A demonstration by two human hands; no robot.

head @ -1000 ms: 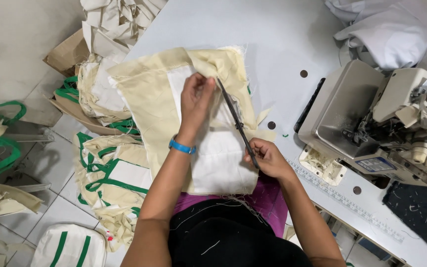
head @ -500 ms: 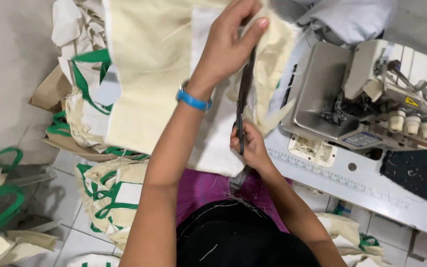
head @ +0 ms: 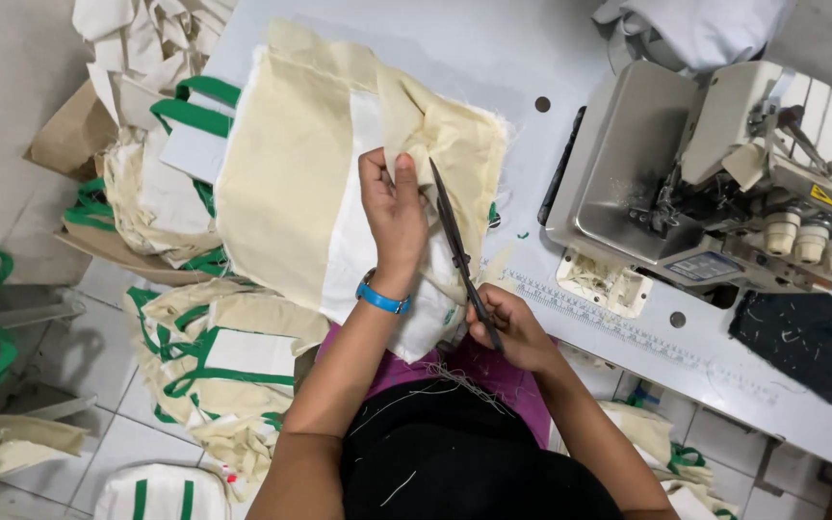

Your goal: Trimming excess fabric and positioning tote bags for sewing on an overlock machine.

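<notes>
Where loose threads (head: 455,380) lie across the lap, the right hand (head: 512,332) sits just above them at the table's near edge, its fingers curled tight round the handles of the scissors (head: 455,241). The blades run up and away in one dark line, seemingly closed or nearly so, with the tip beside a raised fold of the bag (head: 291,183). The left hand (head: 392,207), a blue band (head: 382,299) at its wrist, pinches that fold between thumb and fingers and lifts it off the table (head: 493,58). The rest of the bag, cream with a white panel, lies flat on the table and hangs over its near edge.

This looks like trimming along the bag's edge, with the blades about to meet the cloth. A clean snip would call for the fold held taut and the blades opened onto the stray bit alone, clear of the seam.

Right of the bag stands a sewing machine (head: 715,183), cut off by the frame. Left, on the floor, lie heaps of bags (head: 214,356) with green handles.

The scissor handles are hidden in the fist, and what exactly is being cut is too small to make out
</notes>
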